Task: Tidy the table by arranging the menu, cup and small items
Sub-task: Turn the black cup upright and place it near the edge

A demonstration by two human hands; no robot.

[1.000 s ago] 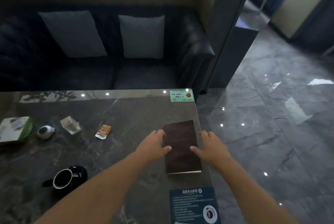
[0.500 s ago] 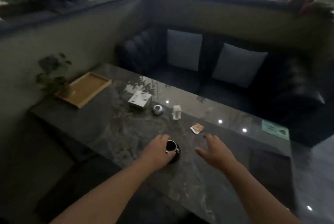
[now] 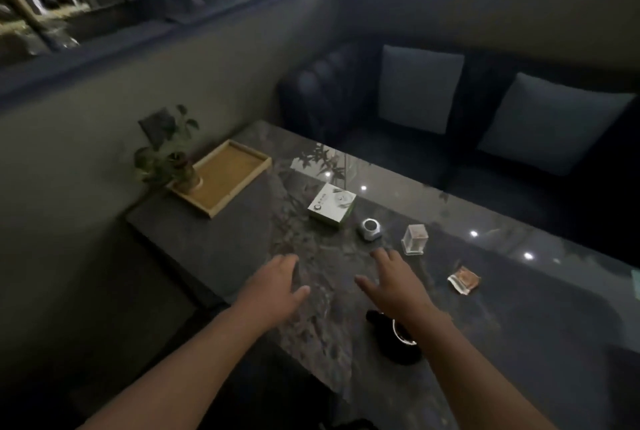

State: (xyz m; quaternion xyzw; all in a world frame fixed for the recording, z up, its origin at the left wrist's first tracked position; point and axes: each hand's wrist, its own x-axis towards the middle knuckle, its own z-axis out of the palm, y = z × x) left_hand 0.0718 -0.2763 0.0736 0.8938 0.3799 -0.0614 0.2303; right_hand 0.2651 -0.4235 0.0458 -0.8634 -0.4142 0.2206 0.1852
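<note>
Cup point(image 3: 389, 348) near side of right hand point(image 3: 394, 285), partly under wrist

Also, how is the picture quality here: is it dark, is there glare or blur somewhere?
Head view: dim overall and slightly soft; small bright glints on the glossy table; the black cup nearly merges with the dark top and is partly behind the right forearm; left hand and right hand are the best-lit things, without sharp edges.
</note>
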